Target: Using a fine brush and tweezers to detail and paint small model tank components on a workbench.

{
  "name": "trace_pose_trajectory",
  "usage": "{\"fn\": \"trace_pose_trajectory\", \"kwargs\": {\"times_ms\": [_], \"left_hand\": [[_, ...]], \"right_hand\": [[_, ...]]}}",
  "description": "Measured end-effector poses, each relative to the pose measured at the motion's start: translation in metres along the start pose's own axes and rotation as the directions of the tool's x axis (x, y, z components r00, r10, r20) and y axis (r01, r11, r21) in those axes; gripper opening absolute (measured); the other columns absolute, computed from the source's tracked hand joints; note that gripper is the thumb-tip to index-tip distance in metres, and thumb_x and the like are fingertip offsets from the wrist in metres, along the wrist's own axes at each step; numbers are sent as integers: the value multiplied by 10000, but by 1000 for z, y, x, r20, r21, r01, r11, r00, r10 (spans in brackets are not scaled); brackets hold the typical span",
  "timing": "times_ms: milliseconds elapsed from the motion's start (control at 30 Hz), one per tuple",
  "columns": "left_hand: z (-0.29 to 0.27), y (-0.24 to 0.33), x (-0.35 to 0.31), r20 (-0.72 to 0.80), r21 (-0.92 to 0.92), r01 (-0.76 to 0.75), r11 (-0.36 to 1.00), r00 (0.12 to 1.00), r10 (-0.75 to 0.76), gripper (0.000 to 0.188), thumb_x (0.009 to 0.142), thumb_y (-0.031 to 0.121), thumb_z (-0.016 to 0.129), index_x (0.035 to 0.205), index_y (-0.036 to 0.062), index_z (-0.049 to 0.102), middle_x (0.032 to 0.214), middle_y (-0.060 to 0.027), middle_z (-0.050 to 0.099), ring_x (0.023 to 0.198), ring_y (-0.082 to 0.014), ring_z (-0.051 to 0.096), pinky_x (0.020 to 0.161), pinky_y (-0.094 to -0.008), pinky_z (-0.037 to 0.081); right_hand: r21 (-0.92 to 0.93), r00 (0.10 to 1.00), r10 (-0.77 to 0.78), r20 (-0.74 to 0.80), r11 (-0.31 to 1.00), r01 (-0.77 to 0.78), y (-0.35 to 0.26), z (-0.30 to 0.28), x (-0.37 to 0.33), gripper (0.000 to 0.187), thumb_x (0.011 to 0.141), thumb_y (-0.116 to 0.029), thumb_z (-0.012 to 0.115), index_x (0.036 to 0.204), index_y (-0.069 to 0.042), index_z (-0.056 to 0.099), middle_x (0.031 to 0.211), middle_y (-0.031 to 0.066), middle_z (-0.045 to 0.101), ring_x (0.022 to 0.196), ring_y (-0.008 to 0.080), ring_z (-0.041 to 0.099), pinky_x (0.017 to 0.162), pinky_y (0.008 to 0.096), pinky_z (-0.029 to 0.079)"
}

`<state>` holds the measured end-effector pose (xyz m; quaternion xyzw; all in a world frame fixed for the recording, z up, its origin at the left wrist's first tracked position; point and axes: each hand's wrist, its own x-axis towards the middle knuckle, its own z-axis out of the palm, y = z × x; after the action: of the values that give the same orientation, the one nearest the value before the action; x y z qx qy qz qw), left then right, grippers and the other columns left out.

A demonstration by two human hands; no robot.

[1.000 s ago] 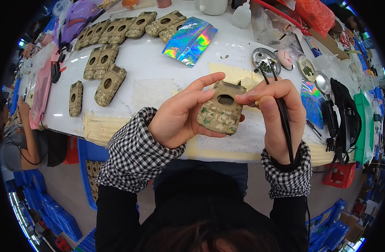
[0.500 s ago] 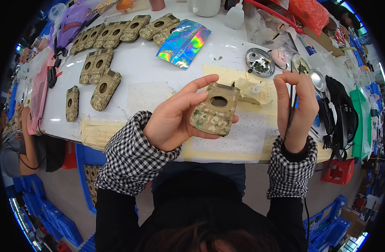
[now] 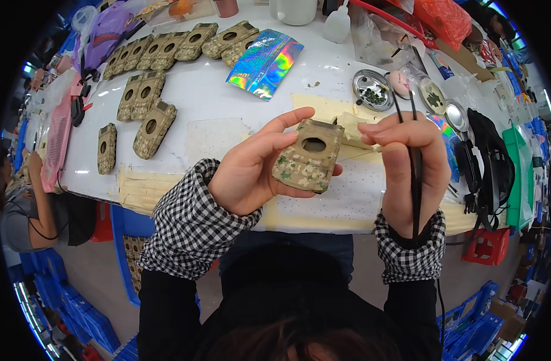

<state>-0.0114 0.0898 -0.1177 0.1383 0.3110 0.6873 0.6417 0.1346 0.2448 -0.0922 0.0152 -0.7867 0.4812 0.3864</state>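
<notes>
My left hand (image 3: 242, 168) is closed around a camouflage toy tank hull (image 3: 304, 168) with a round hole in its top. Its thumb lies along the left edge, and fingertips show at the right edge. To the right, my right hand (image 3: 417, 156) grips black tweezers (image 3: 415, 198) in curled fingers; their two tips point up and away, apart from each other. Thumb and forefinger are brought near one another, and I cannot make out anything between them. Behind the hull, partly hidden, a cream-coloured block (image 3: 353, 129) rests on the table.
Similar hulls (image 3: 150, 129) stand in rows at the left and far left. A shiny holographic pouch (image 3: 265, 63) lies behind. At the far right are a metal dish (image 3: 361, 103) of small dark green pieces and a round lid (image 3: 429, 87). A white squeeze bottle (image 3: 337, 25) stands at the back.
My right hand has moved left and turned, nearer to the hull, and the tweezers have swung with it. My left hand and the hull have hardly moved.
</notes>
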Motion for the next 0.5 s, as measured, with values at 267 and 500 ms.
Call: {"fn": "trace_pose_trajectory", "kwargs": {"times_ms": [267,500], "left_hand": [[0,-2,0,-5,12,-10,1000,1000,10,530,1000,251,353,1486,84,222,1341,-180,484,1150,-415,562,674,-328,605],[-1,-2,1,-1,12,-11,1000,1000,11,524,1000,248,356,1482,82,233,1339,-176,486,1148,-410,564,699,-336,599]], "right_hand": [[175,984,150,94,971,-165,1,12,0,59,958,-38,552,981,16,546,909,72,609,796,87,547,715,216,435],[160,984,157,90,973,-169,2,13,0,66,957,-48,561,977,13,550,889,64,607,772,80,541,693,213,433]]}}
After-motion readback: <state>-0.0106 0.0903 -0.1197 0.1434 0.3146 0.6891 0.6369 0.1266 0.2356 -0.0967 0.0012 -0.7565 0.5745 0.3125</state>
